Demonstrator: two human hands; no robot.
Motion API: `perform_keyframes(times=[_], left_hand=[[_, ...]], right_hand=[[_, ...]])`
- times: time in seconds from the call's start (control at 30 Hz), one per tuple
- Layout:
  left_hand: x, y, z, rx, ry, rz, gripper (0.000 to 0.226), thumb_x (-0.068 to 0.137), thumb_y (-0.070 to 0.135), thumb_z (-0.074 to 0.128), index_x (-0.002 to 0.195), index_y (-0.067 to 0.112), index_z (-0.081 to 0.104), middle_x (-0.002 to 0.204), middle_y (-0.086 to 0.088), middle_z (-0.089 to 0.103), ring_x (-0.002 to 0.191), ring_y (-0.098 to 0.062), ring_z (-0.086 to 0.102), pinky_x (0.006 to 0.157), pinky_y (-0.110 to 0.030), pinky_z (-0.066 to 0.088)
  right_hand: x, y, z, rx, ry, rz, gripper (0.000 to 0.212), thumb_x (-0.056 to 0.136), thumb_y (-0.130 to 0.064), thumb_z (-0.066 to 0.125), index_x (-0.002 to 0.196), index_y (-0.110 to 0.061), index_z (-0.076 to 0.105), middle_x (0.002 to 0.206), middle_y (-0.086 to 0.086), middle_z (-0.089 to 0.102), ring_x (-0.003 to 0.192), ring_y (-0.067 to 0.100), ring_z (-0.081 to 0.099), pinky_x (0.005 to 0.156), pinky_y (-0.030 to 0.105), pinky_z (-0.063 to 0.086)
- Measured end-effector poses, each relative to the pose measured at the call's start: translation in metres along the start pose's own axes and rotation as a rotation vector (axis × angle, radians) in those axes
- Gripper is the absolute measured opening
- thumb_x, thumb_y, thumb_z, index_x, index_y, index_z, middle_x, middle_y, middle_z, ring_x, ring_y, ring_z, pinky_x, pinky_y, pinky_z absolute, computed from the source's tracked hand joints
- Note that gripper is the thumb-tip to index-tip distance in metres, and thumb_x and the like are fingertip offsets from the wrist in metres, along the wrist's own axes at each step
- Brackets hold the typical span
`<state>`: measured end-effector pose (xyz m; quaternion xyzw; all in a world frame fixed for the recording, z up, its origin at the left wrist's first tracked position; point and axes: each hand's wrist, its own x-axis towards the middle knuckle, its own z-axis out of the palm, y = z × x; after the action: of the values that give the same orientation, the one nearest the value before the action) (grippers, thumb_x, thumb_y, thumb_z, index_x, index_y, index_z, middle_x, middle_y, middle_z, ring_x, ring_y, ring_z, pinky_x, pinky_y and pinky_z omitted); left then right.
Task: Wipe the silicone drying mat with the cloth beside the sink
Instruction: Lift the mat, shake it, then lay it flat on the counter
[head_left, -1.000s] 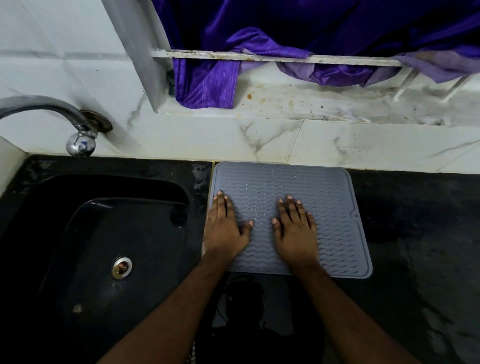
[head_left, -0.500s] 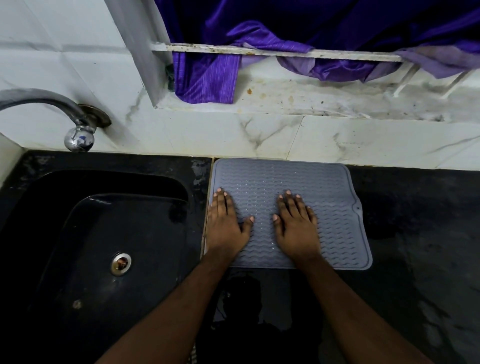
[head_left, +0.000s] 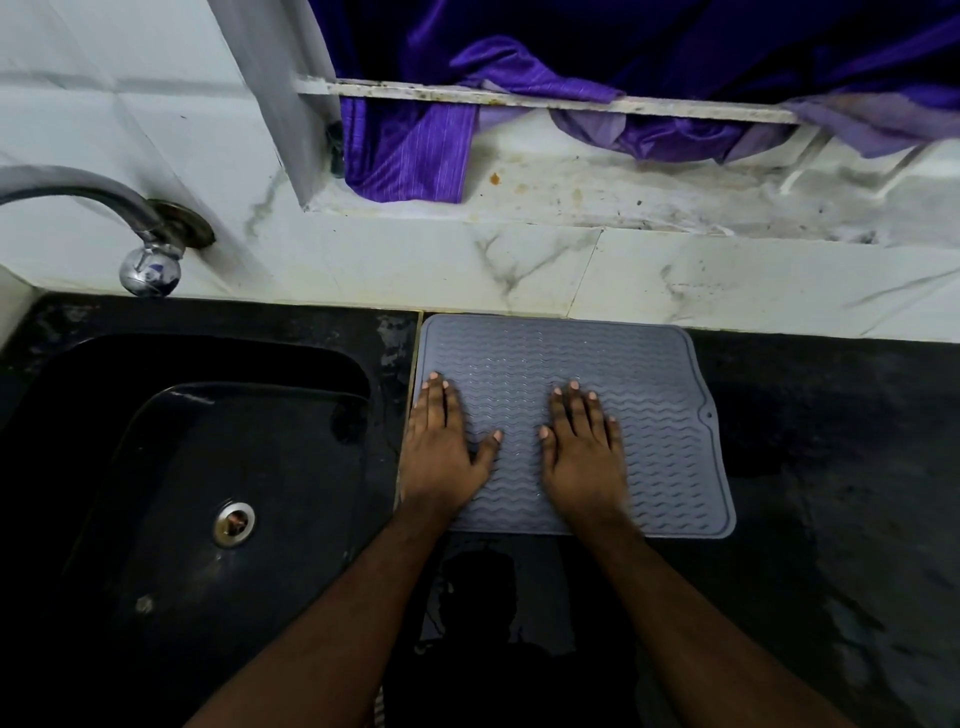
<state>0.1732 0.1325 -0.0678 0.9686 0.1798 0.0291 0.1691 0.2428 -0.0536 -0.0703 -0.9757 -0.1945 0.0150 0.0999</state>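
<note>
- Silicone drying mat (head_left: 613, 364) lies flat at the tabletop's (head_left: 831, 467) back edge, just beside the sink (head_left: 208, 467).
- Left hand (head_left: 447, 447) and right hand (head_left: 584, 452) rest on it, palms down, fingers spread, grasping nothing.
- No wiping cloth shows; judged step: fetching it first.

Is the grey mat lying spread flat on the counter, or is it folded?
Spread flat: the grey mat shows all its rounded corners, no fold, on the counter.
</note>
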Motion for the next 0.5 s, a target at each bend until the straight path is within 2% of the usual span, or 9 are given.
perform_keyframes(times=[0.17, 0.4, 0.5], left_hand=[[-0.0004, -0.0027, 0.0007, 0.007, 0.004, 0.014, 0.097, 0.095, 0.071, 0.03, 0.16, 0.002, 0.01, 0.168, -0.017, 0.005, 0.156, -0.029, 0.006, 0.127, -0.039, 0.007], [-0.0019, -0.0016, -0.0004, 0.0, 0.025, -0.014, 0.096, 0.094, 0.072, 0.032, 0.16, 0.004, 0.014, 0.169, -0.014, 0.008, 0.156, -0.026, 0.007, 0.127, -0.038, 0.009], [-0.0035, -0.0004, -0.0011, 0.006, 0.025, -0.046, 0.097, 0.094, 0.074, 0.03, 0.16, 0.006, 0.013, 0.169, -0.012, 0.009, 0.156, -0.024, 0.007, 0.127, -0.035, 0.007]], right_hand=[[-0.0064, -0.001, 0.0011, -0.005, 0.0, 0.009, 0.062, 0.104, -0.049, 0.018, 0.16, -0.023, 0.014, 0.168, 0.002, 0.007, 0.155, 0.022, 0.003, 0.124, 0.046, 0.006], [-0.0091, -0.0061, 0.003, -0.045, -0.021, 0.019, 0.066, 0.103, -0.053, 0.016, 0.161, -0.02, 0.011, 0.168, 0.006, 0.005, 0.155, 0.028, 0.003, 0.123, 0.051, 0.006], [-0.0088, -0.0088, 0.0031, -0.052, -0.024, 0.019, 0.066, 0.103, -0.052, 0.018, 0.16, -0.019, 0.017, 0.167, 0.008, 0.01, 0.154, 0.032, 0.008, 0.122, 0.055, 0.008]])
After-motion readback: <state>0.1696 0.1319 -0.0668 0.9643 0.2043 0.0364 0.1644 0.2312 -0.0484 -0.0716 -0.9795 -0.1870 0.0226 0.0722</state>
